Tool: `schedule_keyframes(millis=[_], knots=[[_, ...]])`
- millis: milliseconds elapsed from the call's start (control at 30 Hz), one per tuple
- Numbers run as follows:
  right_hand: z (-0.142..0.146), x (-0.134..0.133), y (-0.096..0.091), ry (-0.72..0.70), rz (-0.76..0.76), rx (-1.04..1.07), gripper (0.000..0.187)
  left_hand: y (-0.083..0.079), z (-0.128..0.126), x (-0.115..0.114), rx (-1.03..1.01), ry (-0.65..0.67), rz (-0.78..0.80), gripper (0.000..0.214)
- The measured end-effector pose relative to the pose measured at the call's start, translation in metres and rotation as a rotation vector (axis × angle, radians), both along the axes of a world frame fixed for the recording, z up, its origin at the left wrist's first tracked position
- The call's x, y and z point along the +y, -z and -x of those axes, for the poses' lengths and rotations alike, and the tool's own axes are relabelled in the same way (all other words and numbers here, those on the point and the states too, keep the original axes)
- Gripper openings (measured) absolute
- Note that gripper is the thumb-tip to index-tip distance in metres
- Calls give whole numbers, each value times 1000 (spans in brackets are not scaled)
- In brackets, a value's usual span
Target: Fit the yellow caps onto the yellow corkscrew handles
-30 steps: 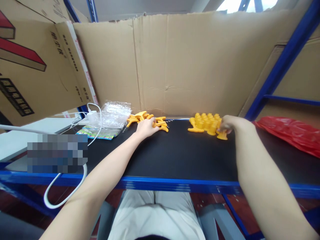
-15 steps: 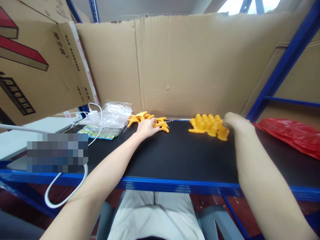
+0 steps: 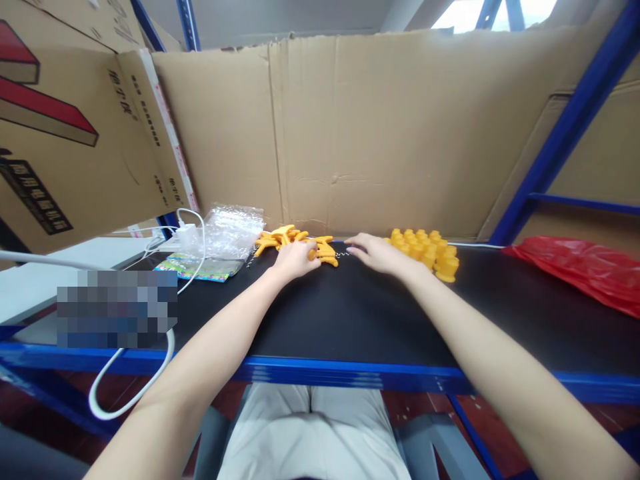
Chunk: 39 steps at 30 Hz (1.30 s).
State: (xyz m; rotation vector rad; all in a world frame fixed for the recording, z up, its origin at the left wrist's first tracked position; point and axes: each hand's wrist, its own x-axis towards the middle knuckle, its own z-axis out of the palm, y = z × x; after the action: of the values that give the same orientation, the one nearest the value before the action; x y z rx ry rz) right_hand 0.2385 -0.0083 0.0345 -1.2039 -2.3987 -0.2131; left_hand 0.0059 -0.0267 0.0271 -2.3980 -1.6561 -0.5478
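A heap of flat orange plastic pieces (image 3: 280,236) lies at the back of the black bench top (image 3: 350,313). My left hand (image 3: 296,257) rests on the heap's near side, fingers curled round one orange piece. To the right stands a cluster of upright yellow plastic parts (image 3: 425,248). My right hand (image 3: 374,252) lies between heap and cluster, fingers stretched toward some small metal springs (image 3: 343,254), holding nothing I can see.
A cardboard wall (image 3: 350,133) closes off the back. Clear plastic bags (image 3: 230,230), a colourful card and a white charger with cable (image 3: 186,233) sit at the left. A red plastic bag (image 3: 580,267) lies at the right. Blue shelf posts (image 3: 565,127) rise on the right.
My right hand left the yellow cluster and swung left across the bench to the springs beside the orange heap. My left hand stayed on the heap.
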Motion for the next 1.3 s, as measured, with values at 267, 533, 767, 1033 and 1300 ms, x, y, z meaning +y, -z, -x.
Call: schedule_keyframes(millis=[267,533,767,1033,1300], knots=[[26,-9,12,-45,67,-83,20,9,2,7,21,84,-121,38],[37,-8,14,94,320,362,19,7,-1,9,-144,236,-312,44],[48,-7,24,9,387,605,22,16,-8,6,-90,396,-59,52],[18,-10,7,387,109,-60,28,19,-2,13,-24,164,-3,52],[-11,0,5,777,248,-236,35,30,2,22,49,4,124,54]])
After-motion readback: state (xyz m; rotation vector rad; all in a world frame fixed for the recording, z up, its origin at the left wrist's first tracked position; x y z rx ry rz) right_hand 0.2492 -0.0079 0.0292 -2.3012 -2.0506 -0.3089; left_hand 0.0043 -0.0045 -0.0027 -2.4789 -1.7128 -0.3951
